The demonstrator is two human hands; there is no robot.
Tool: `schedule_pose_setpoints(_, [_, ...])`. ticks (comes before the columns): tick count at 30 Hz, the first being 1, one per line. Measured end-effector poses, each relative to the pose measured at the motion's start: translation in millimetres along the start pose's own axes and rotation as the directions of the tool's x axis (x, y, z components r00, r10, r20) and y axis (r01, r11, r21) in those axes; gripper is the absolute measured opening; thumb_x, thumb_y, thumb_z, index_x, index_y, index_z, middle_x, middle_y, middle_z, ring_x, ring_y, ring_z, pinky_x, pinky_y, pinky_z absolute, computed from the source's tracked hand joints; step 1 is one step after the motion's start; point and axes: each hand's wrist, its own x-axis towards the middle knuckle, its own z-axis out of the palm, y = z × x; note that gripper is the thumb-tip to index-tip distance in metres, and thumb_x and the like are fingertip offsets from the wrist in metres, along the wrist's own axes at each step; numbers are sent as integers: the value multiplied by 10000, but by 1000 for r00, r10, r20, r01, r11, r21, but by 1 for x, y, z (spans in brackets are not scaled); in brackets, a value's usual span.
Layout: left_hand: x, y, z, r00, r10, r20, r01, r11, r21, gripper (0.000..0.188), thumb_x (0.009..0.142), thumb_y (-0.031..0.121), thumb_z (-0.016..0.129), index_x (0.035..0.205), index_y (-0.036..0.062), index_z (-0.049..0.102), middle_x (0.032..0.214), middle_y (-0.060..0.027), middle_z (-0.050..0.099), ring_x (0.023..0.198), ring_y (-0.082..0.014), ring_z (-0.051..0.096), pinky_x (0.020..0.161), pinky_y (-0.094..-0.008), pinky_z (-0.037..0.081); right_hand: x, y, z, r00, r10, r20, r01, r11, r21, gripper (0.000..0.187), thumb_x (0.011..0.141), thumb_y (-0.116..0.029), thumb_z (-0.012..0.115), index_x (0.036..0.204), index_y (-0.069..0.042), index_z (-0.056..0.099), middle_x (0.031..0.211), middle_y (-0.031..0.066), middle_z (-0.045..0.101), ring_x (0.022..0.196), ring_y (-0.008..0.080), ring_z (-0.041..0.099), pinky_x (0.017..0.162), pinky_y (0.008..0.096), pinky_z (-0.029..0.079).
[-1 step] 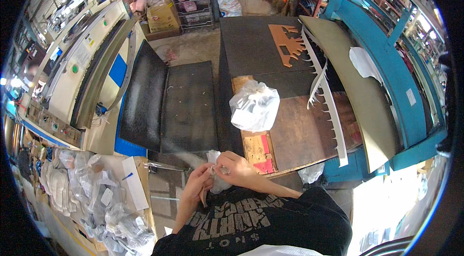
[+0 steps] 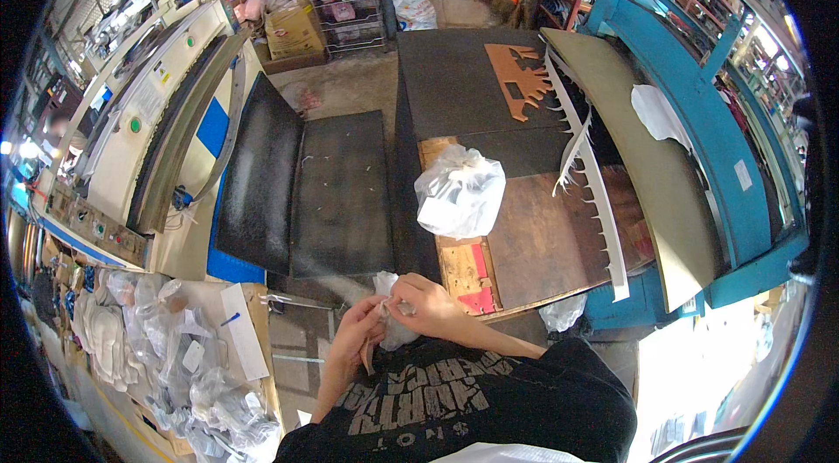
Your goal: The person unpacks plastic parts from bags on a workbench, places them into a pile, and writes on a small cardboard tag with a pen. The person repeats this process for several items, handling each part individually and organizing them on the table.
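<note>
My left hand [image 2: 354, 329] and my right hand [image 2: 426, 306] meet low in the middle, close in front of my black shirt. Both have their fingers pinched on a translucent white plastic bag [image 2: 399, 336], gathered between them. Part of it sticks up beyond the fingers and part hangs below. A thin tan strip [image 2: 367, 356] shows under my left hand; what it belongs to is hidden. Farther off, a filled white plastic bag [image 2: 461, 192] sits on the worn wooden board [image 2: 546, 240] of the worktable.
A brown cut-out sheet [image 2: 517, 83] and a jagged white strip [image 2: 599, 201] lie on the table. A blue press machine [image 2: 699, 87] stands right, a cream machine [image 2: 131, 104] left. Black panels [image 2: 341, 192] are beside the table. Clear bags of pieces [image 2: 197, 358] fill the lower left.
</note>
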Motion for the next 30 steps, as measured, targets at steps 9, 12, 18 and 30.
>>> schedule_pose_setpoints(9, [24,4,10,930,368,7,-310,772,555,211,1030,94,588,1223,17,618,871,-7,666,663,-75,540,579,-277,436,15,15,-8,997,12,79,-17,998,65,179,853,-64,778,904,-24,611,926,126,647,838,323,684,719,384,573])
schedule_pose_setpoints(12, [19,10,25,907,421,-3,-257,559,788,190,1007,118,604,1172,27,627,903,-61,703,695,-136,616,621,-341,492,17,17,-14,992,-2,124,-12,994,108,174,855,-48,771,948,-16,628,937,134,655,856,326,691,725,385,574])
schedule_pose_setpoints(18, [14,25,43,857,501,121,-165,44,985,220,908,198,684,1081,75,627,897,-139,709,716,-319,694,640,-423,542,18,17,-22,984,65,167,-94,981,171,121,872,-60,696,965,-29,625,949,177,663,921,408,669,789,474,554])
schedule_pose_setpoints(30, [17,88,64,758,425,495,-211,-558,803,246,784,221,737,960,116,601,896,-86,661,695,-287,698,563,-406,546,36,9,-35,1000,-10,-18,10,1000,0,108,871,-20,729,952,-41,662,874,126,702,855,354,672,764,446,510])
